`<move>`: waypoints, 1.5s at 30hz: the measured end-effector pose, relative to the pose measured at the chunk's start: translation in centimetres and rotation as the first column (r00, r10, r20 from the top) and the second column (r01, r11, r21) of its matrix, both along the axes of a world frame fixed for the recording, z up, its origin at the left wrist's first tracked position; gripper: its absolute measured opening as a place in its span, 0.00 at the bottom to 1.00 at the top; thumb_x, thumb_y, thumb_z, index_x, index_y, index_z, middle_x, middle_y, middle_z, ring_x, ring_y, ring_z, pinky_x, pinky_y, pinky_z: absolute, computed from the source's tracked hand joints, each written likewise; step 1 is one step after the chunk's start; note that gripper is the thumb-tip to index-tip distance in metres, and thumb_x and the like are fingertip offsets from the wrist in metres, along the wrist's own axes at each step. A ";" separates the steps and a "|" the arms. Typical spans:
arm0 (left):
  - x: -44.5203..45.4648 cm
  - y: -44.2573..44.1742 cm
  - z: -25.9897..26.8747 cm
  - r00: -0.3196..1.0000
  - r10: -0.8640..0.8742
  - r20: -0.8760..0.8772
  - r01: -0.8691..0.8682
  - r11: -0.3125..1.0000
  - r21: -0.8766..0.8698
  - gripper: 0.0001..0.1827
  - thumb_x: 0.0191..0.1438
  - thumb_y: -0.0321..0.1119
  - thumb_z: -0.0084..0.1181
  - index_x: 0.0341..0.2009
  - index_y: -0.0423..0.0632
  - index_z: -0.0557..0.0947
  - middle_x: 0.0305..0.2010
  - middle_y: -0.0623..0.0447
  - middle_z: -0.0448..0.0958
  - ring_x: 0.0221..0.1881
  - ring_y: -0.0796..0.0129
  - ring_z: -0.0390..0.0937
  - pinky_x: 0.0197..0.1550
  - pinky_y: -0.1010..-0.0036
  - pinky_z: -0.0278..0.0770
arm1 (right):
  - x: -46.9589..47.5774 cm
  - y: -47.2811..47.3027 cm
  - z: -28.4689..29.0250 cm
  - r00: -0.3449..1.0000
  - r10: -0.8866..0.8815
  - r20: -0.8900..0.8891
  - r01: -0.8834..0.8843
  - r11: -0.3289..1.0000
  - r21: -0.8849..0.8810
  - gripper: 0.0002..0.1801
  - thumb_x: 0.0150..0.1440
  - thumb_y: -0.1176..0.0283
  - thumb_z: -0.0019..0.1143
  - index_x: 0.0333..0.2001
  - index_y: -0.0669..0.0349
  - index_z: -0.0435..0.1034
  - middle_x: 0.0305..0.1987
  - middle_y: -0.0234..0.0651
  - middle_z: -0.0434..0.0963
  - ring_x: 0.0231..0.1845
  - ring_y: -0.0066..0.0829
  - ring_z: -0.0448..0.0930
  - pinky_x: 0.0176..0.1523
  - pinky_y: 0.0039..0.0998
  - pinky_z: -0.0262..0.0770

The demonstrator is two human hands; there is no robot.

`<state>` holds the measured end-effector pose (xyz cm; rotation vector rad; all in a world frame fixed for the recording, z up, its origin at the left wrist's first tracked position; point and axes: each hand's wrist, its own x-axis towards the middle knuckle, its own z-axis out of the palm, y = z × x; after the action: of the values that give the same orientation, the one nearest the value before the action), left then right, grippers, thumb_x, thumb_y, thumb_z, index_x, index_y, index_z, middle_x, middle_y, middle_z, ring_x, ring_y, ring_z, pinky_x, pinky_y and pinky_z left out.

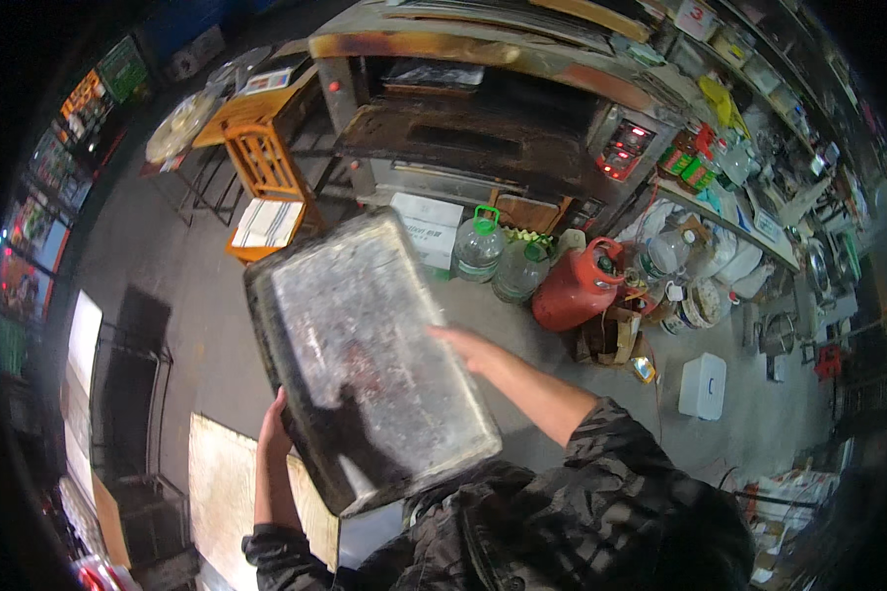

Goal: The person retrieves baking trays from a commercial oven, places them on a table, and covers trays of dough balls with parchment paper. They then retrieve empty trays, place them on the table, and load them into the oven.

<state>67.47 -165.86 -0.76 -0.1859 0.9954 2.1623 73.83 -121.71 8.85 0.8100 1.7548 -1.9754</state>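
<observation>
A worn metal baking tray (pixel 392 347), scuffed and darkened along its rim, is held up in front of my body at a slant. My left hand (pixel 275 425) grips its left long side, with the fingers partly hidden behind the edge. On the opposite side, my right hand (pixel 462 347) holds the right edge, fingers reaching over the rim. The tray's inside faces me and carries a dark shadow low down. Beyond it stands a deck oven (pixel 473 140) with its chamber open and another tray (pixel 434 74) inside.
A red gas cylinder (pixel 575 288) and large plastic water bottles (pixel 479 247) stand below the oven. A white carton (pixel 427 229) is beside them. To the left are a wooden chair (pixel 266 166) and table (pixel 247 111). A lidded white bin (pixel 702 385) sits on the floor at right.
</observation>
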 end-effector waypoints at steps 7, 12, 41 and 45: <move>-3.7 -6.4 14.2 0.956 -0.254 -0.144 0.217 0.948 -0.233 0.37 0.61 0.58 0.53 0.66 0.45 0.68 0.64 0.46 0.71 0.60 0.58 0.72 0.60 0.60 0.70 | 10.3 -12.0 14.1 0.971 -0.219 -0.098 0.205 0.970 -0.132 0.38 0.61 0.47 0.54 0.67 0.59 0.61 0.72 0.41 0.62 0.72 0.36 0.62 0.72 0.42 0.57; -5.2 -16.5 25.7 0.913 -0.372 -0.167 0.284 0.874 -0.396 0.40 0.59 0.59 0.55 0.70 0.51 0.64 0.71 0.46 0.62 0.67 0.58 0.64 0.66 0.62 0.61 | 13.2 -25.9 22.2 0.844 -0.515 -0.151 0.535 0.829 0.162 0.36 0.58 0.47 0.59 0.61 0.62 0.66 0.60 0.46 0.71 0.59 0.40 0.73 0.61 0.48 0.66; -48.0 39.4 24.8 0.863 -0.443 -0.244 0.374 0.884 -0.281 0.29 0.58 0.54 0.61 0.57 0.50 0.77 0.56 0.52 0.78 0.51 0.57 0.77 0.53 0.57 0.73 | -22.5 29.7 15.1 0.731 -0.565 -0.382 0.466 0.823 -0.326 0.22 0.56 0.56 0.65 0.47 0.62 0.75 0.42 0.37 0.83 0.41 0.34 0.82 0.49 0.39 0.79; -51.9 45.0 27.5 0.847 -0.510 -0.151 0.463 0.847 -0.260 0.27 0.59 0.55 0.58 0.56 0.51 0.77 0.55 0.51 0.79 0.53 0.56 0.76 0.55 0.57 0.72 | -27.9 39.0 13.1 0.742 -0.482 -0.465 0.443 0.874 -0.200 0.24 0.56 0.53 0.65 0.48 0.61 0.76 0.45 0.38 0.83 0.44 0.36 0.82 0.52 0.41 0.77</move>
<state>15.61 -120.89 26.75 0.1940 1.2458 1.6241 45.98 -82.68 21.95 0.8145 1.8531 -2.7844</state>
